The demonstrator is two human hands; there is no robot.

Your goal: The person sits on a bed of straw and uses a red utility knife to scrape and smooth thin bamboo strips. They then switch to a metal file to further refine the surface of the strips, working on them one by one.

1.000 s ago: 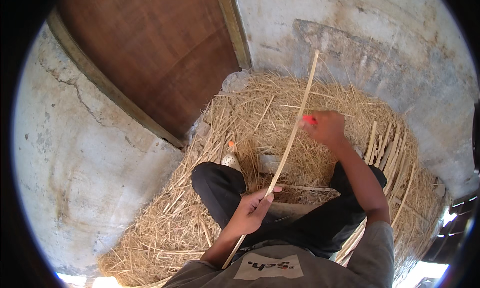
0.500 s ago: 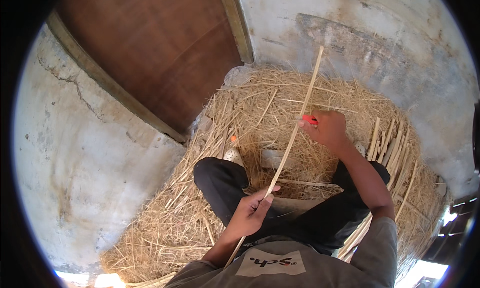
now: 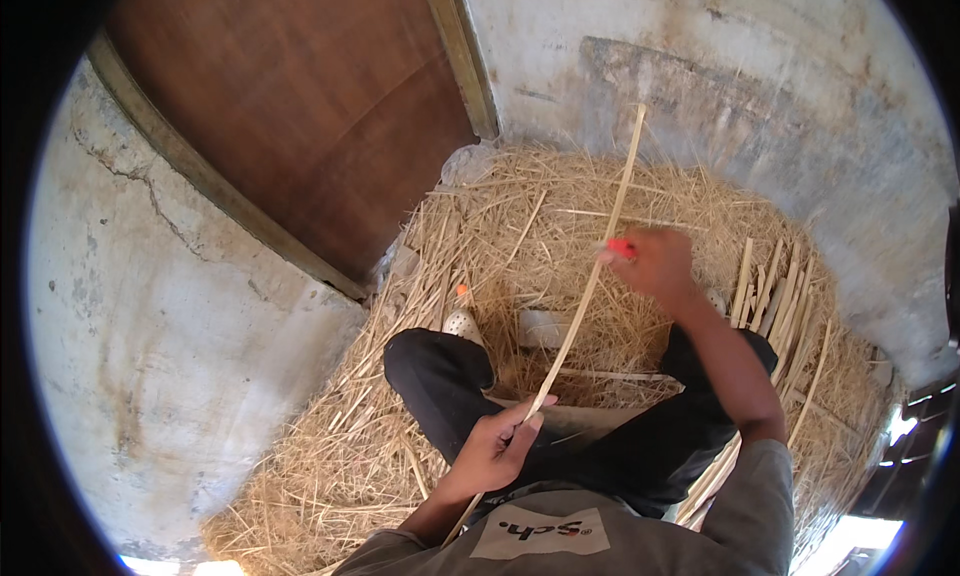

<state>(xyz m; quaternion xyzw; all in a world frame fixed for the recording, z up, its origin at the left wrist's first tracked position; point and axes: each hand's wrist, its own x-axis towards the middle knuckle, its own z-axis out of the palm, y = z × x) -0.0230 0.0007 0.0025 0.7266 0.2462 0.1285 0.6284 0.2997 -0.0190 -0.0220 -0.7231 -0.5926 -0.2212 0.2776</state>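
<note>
Your left hand [image 3: 497,454] has the pale strip [image 3: 579,313] pinched w/ thumb on top, & the strip slants up from by your shirt [image 3: 645,551], btwn your legs [image 3: 435,376], to a free far end that shows against the wall [image 3: 800,96]; your right hand [image 3: 658,264] is closed round a small red tool [image 3: 622,248] at the strip's upper half, but it's too blurred to tell if a blade's out or if the fingers touch the wood too. Main risk IMO: if it's a cutting edge & you draw it twd yourself, a slip could run down to that left thumb or a thigh, b/c both sit below it. Far end has no visible support, so pressing hard could make it whip or bend, & a weak spot might snap. If the left pinch loosens, the strip could twist or slide back at your shirt. Also watch your right elbow, it's near the spare strips [image 3: 743,284] & could knock 'em, & a dropped tool may get lost in the straw [image 3: 300,486]
</note>
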